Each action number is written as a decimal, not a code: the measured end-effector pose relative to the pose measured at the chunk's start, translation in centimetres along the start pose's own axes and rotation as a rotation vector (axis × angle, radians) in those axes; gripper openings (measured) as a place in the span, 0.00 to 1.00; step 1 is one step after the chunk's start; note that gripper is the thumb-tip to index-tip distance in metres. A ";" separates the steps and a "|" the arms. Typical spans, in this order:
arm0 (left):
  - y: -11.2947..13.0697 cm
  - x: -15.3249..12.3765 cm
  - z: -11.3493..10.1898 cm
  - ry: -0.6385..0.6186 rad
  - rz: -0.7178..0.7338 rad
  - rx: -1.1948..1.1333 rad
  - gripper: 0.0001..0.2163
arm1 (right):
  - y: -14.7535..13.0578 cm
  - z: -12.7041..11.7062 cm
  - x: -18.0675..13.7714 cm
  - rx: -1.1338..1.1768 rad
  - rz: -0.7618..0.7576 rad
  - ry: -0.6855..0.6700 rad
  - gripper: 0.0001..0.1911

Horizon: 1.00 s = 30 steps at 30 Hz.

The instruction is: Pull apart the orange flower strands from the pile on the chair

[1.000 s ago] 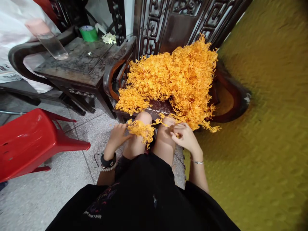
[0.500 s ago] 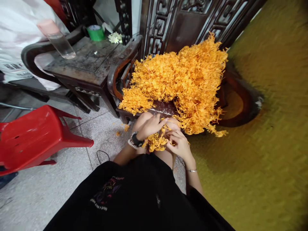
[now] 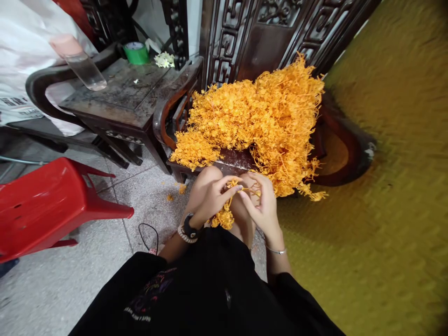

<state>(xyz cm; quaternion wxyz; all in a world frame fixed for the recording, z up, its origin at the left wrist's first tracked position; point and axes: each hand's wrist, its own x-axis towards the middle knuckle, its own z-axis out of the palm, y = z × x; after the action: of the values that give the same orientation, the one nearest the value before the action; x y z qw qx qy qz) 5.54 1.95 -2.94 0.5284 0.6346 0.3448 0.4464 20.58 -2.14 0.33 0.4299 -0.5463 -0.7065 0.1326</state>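
Observation:
My left hand [image 3: 214,199], with a dark watch and a beaded bracelet at its wrist, pinches a thin orange-yellow branching sprig [image 3: 224,217] above my lap. Part of the sprig hangs below my fingers between my thighs. My right hand [image 3: 265,205], wearing a thin silver bangle, has its thumb and fingers closed on a stem of the same orange-yellow stuff, close to my left fingertips. Just beyond my knees, a large heap of orange-yellow sprigs [image 3: 259,112] covers most of a dark wooden chair seat [image 3: 238,158].
To the left stand a red plastic stool [image 3: 52,200] and a dark wooden side table [image 3: 119,98]. On that table are a water bottle [image 3: 84,70], green tape [image 3: 136,53] and a pale flower cluster [image 3: 164,59]. Orange crumbs [image 3: 182,188] lie on the floor. A mustard-yellow surface [image 3: 385,210] fills the right.
My hands have come closer together, with the fingertips nearly meeting. My right hand has risen and turned, and a stem now stretches between the hands. The view has shifted slightly.

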 end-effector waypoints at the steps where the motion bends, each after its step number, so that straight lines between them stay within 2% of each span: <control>1: 0.7 -0.3 -0.2 0.040 -0.002 0.050 0.11 | -0.6 0.3 0.2 0.046 0.038 -0.063 0.16; 4: 2.0 -0.7 -0.9 0.138 0.018 0.223 0.09 | -1.8 1.5 0.3 0.209 0.194 -0.146 0.07; 7: 2.1 -1.0 -1.5 0.134 0.011 0.197 0.10 | -2.5 2.4 0.1 0.414 0.340 -0.224 0.14; 9: 2.0 -1.3 -1.5 0.052 -0.080 -0.021 0.14 | -2.7 2.7 0.0 0.669 0.452 -0.325 0.19; 11: 1.8 -1.9 -1.1 -0.019 -0.205 -0.301 0.16 | -2.8 2.9 -0.3 0.966 0.555 -0.372 0.22; 13: 1.8 -2.5 -0.3 -0.009 -0.289 -0.521 0.18 | -2.8 3.1 -0.6 1.189 0.624 -0.342 0.24; 15: 2.0 -3.0 0.7 0.061 -0.336 -0.654 0.19 | -2.7 3.4 -1.1 1.327 0.668 -0.296 0.26; 18: 2.2 -3.4 1.8 0.121 -0.412 -0.807 0.21 | -2.5 3.7 -1.7 1.448 0.704 -0.252 0.28; 21: 2.4 -3.4 2.2 0.114 -0.470 -0.936 0.23 | -2.4 3.9 -2.1 1.492 0.731 -0.233 0.28; 25: 2.7 -2.9 1.2 0.127 -0.489 -1.045 0.23 | -3.0 4.0 -1.9 1.523 0.698 -0.172 0.29; 28: 3.1 -2.4 0.1 0.170 -0.449 -1.110 0.22 | -3.8 4.1 -1.2 1.530 0.603 -0.055 0.29; 30: 3.5 -2.3 -0.2 0.192 -0.410 -1.085 0.22 | -4.3 4.0 -0.8 1.504 0.560 -0.048 0.28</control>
<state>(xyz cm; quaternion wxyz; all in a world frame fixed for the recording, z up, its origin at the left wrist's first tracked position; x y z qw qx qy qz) 4.37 -0.79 0.04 0.8196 0.1507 0.2291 0.5031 14.79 -3.28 0.39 0.6181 -0.2644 -0.2737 0.6879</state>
